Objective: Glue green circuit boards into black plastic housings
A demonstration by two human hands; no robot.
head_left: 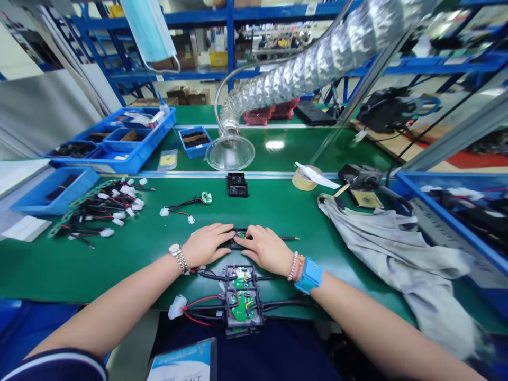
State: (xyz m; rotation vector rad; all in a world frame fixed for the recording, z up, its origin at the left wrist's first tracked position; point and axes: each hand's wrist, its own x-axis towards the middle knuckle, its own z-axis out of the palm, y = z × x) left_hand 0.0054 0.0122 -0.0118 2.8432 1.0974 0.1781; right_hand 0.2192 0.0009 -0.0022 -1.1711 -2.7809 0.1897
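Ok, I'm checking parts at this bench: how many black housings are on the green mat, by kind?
Housings showing green boards: 2
Housing under the left hand and right hand: 1
Housings further back: 2
Total: 5

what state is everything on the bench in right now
left hand, resting over the black housing
right hand, resting over the same housing
black housing, mostly covered by both hands
two wired circuit-board housings, open, green boards showing
tape roll, lying down, white paper strip across it
grey cloth, crumpled
foil duct, bent over the bench
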